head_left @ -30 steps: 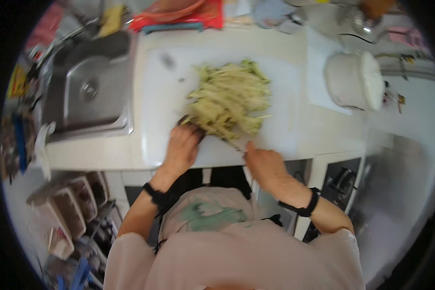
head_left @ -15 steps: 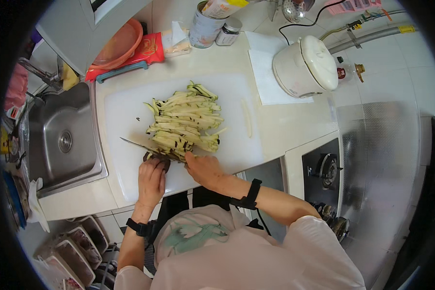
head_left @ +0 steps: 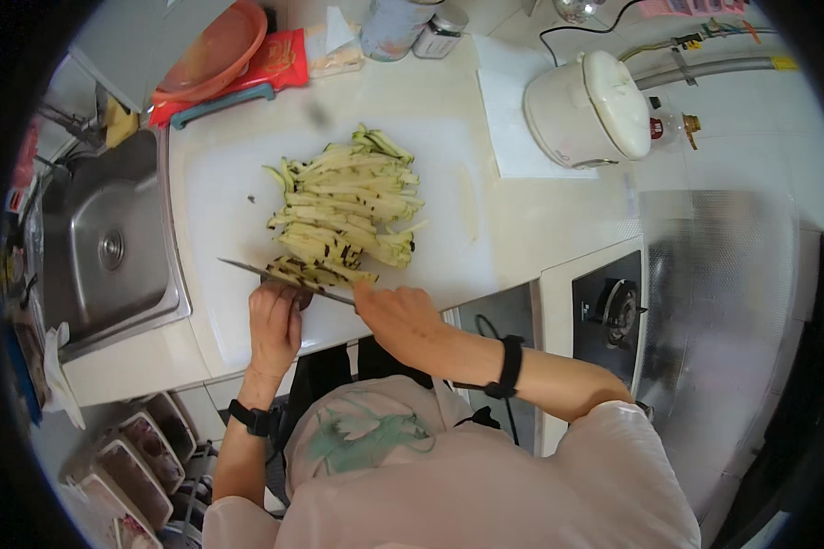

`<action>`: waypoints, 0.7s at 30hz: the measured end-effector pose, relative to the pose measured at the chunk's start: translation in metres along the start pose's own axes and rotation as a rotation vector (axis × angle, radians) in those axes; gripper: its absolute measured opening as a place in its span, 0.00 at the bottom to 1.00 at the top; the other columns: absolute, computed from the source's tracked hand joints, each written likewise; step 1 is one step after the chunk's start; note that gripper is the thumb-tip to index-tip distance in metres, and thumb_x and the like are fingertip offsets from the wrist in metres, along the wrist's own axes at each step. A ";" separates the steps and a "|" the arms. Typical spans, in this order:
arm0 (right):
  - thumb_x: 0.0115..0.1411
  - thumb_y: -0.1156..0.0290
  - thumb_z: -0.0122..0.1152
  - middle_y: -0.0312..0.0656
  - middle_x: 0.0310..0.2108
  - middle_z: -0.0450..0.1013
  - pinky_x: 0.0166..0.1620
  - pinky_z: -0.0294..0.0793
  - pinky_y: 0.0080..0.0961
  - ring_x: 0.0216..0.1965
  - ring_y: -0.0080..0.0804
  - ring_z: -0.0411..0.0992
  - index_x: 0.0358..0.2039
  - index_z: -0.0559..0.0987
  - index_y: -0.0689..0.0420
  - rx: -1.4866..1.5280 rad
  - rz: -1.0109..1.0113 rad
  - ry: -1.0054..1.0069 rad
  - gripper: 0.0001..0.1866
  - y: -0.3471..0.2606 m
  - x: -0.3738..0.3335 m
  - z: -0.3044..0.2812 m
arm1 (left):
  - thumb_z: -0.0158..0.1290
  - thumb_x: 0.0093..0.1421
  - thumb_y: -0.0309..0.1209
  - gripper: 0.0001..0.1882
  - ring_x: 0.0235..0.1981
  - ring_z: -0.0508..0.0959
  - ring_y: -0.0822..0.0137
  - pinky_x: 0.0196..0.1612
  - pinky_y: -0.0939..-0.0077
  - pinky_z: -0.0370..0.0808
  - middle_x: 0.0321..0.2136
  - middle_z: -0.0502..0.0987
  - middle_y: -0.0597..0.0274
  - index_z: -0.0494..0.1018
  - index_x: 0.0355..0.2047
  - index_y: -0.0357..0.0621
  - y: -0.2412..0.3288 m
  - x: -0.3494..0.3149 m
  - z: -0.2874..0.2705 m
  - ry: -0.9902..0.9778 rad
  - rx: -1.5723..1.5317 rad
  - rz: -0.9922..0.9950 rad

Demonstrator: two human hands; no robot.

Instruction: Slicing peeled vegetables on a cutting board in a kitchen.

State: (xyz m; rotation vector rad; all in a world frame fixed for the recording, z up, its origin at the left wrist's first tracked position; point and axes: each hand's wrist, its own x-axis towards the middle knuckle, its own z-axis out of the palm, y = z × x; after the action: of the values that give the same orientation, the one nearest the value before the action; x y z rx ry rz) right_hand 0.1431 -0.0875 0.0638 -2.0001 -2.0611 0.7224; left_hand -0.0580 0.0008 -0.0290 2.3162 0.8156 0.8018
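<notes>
My right hand [head_left: 401, 320] is wrapped round the handle of a kitchen knife [head_left: 242, 266], whose blade runs leftward across the board's near part. The fingers of my left hand [head_left: 276, 320] are curled on a dark-skinned piece of eggplant [head_left: 303, 297], close against the near side of the blade. My hand hides most of that piece. Just beyond the blade, a long heap of pale eggplant strips [head_left: 348, 197] with dark skin edges covers the middle of the white cutting board [head_left: 222, 201]. A few strips lie right along the blade.
A steel sink [head_left: 146, 265] is to the left. A red packet [head_left: 284, 59] and an orange basin [head_left: 215, 55] stand at the back left. A white lidded pot [head_left: 558, 119] sits at the back right, and a gas burner [head_left: 618, 306] is on the right.
The whole view has shifted a little, with the counter higher in it. More cut strips show beside the blade. Both hands keep their holds, and my right elbow sits farther out.
</notes>
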 end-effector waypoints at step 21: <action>0.58 0.70 0.59 0.55 0.22 0.74 0.30 0.72 0.49 0.26 0.58 0.74 0.34 0.65 0.62 0.034 0.138 -0.122 0.13 0.024 0.007 -0.020 | 0.56 0.48 0.19 0.16 0.48 0.70 0.48 0.50 0.58 0.70 0.42 0.71 0.51 0.71 0.39 0.35 -0.003 0.000 -0.003 0.101 0.052 0.032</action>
State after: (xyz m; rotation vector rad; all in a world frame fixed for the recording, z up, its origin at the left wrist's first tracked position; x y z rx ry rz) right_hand 0.1731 -0.0771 0.0682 -2.1457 -1.9738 0.9214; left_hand -0.0604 0.0038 -0.0290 2.3561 0.8541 0.9282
